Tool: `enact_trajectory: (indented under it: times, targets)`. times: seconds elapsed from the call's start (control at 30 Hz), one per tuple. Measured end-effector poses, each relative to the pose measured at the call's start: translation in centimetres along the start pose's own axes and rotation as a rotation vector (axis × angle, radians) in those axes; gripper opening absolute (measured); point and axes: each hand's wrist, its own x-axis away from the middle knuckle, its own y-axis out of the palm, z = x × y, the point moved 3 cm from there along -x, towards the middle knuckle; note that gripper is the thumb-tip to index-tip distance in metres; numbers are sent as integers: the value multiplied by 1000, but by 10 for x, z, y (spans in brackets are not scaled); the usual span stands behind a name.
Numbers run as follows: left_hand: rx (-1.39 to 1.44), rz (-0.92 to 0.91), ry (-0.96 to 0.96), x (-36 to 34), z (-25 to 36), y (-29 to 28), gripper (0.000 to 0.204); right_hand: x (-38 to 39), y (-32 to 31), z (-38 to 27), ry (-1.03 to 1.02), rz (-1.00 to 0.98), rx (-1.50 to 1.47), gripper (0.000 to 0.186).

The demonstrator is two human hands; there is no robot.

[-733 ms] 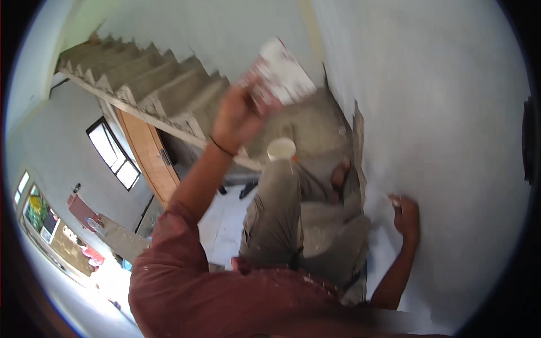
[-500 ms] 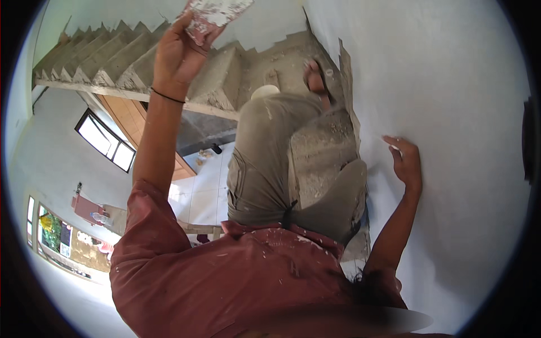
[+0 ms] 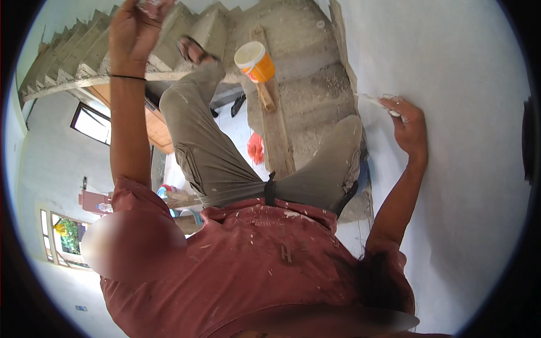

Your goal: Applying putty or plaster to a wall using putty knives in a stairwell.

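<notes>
At the upper left my left hand (image 3: 134, 36) is raised, its fingers closed round a reddish flat piece smeared with white putty (image 3: 152, 8); most of that piece is cut off by the view's top edge. On the right, my right hand (image 3: 410, 125) is by the pale wall (image 3: 462, 141). It grips a thin putty knife (image 3: 373, 100), seen nearly edge-on and coated with white paste. White smears also mark the fingers. Whether the blade touches the wall I cannot tell.
A yellow-and-white bucket (image 3: 260, 66) stands on a wooden plank (image 3: 279, 146) running over the rough concrete stairs (image 3: 318, 96). My legs straddle the plank, one foot (image 3: 194, 49) on a step at left. Below lie a tiled floor and a red plastic bag (image 3: 256, 147).
My left hand has moved left and up, taking its piece mostly out of view. One leg has swung left, uncovering the bucket and plank. The right hand's blade now shows and the hand is slightly higher.
</notes>
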Motion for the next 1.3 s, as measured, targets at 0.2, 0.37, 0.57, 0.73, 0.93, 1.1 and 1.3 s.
enact_trajectory:
  times: [0.2,0.37,0.57,0.73,0.93,1.1,1.3]
  targets:
    - [0,-514,-84,26,38,-44,29,-8,-5,-7,2,-101,60,43]
    - [-105,-28,-27,83,26,-132,35,-10,-10,-9,-11,-204,187,40]
    - [-451,945,-249,259,-24,-232,35,-6,-1,7,130,-225,146,29]
    - [-311,1230,-431,456,-64,-230,21,-15,23,68,544,37,-52,23]
    - [-119,1618,-434,638,-97,-211,30,-104,120,84,506,-157,-272,29]
    - [94,1833,-318,606,-116,-204,25,-115,163,61,618,-200,-370,32]
    - [-159,1738,-250,549,-72,-268,39,-92,175,77,823,-112,-758,42]
